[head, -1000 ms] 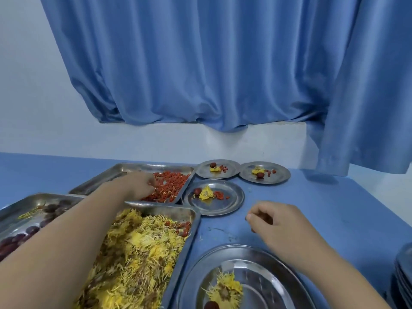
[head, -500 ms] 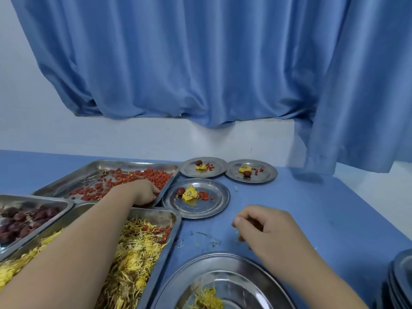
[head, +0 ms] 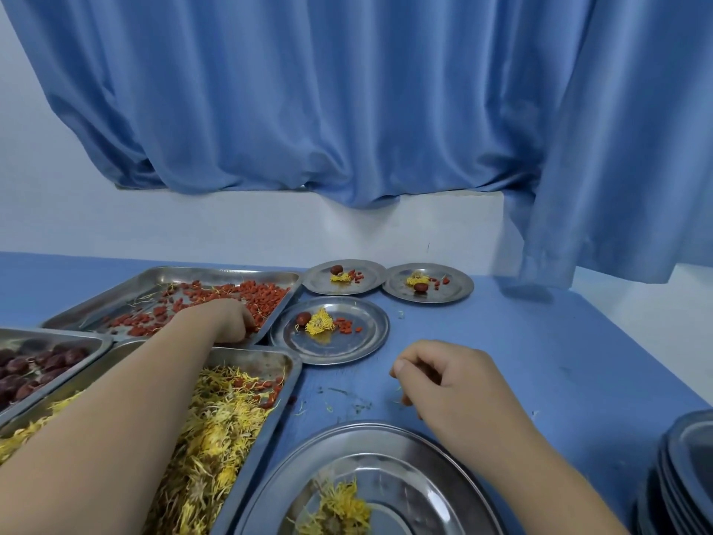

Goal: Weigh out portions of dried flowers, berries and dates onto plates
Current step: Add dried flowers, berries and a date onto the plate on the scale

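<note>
The left hand [head: 223,318] reached across the frame's left half into the near right corner of the berry tray [head: 115,303], its fingers curled down among the red berries [head: 262,295]; whether they had closed on any could not be told. The right hand [head: 440,380] hovered over the blue table [head: 540,361] at centre right, thumb and fingers drawn loosely together, a small reddish bit showing under them, though what they held was unclear. At lower left sat the tray of dried yellow flowers [head: 216,430], with the date tray [head: 92,343] at the left edge. Three filled small plates lay near the centre: one [head: 362,341] just right of the berry tray, two more [head: 316,281] [head: 459,293] behind it. A large plate [head: 405,449] at bottom centre held only flowers, and stacked plates [head: 683,476] stood at lower right.
</note>
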Demonstrator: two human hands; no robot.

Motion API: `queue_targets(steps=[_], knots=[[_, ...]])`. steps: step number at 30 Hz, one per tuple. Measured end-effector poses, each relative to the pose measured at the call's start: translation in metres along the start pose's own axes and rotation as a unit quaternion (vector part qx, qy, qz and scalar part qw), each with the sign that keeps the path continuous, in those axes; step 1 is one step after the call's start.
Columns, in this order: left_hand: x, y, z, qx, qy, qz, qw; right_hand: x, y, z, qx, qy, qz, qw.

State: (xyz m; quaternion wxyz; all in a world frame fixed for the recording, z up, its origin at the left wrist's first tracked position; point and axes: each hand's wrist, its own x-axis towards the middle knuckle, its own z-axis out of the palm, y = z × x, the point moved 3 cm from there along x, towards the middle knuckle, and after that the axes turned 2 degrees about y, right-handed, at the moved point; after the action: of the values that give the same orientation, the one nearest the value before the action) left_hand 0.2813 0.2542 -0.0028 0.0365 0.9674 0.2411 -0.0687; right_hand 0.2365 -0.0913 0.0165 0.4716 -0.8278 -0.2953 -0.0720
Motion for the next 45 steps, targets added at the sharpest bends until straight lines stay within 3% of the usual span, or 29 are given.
queue_targets(steps=[3, 9, 14, 26, 33, 41, 45], knots=[[-0.003, 0.007, -0.004, 0.012, -0.039, 0.017, 0.999, 0.0, 0.002, 0.0, -0.003, 0.008, -0.001, 1.0], [-0.003, 0.01, -0.015, -0.001, -0.064, -0.029, 0.998, 0.001, 0.006, 0.002, -0.008, 0.016, -0.015, 1.0], [0.006, 0.003, -0.002, 0.024, 0.002, -0.058, 0.998, 0.001, 0.009, 0.003, -0.015, 0.02, -0.021, 0.999], [0.01, 0.006, -0.003, 0.025, 0.016, -0.082, 0.996, 0.002, 0.005, 0.002, -0.011, 0.036, -0.049, 0.998], [0.009, -0.005, -0.018, -0.161, 0.049, -0.072, 0.983, 0.002, 0.004, 0.001, 0.006, 0.042, -0.047, 0.998], [-0.005, -0.026, -0.039, -0.282, 0.169, -0.002, 0.944, 0.003, -0.001, -0.007, 0.03, 0.054, -0.042, 0.997], [-0.015, -0.024, -0.038, -0.396, 0.129, 0.061, 0.907, 0.004, 0.0, -0.012, 0.063, 0.084, -0.031, 0.994]])
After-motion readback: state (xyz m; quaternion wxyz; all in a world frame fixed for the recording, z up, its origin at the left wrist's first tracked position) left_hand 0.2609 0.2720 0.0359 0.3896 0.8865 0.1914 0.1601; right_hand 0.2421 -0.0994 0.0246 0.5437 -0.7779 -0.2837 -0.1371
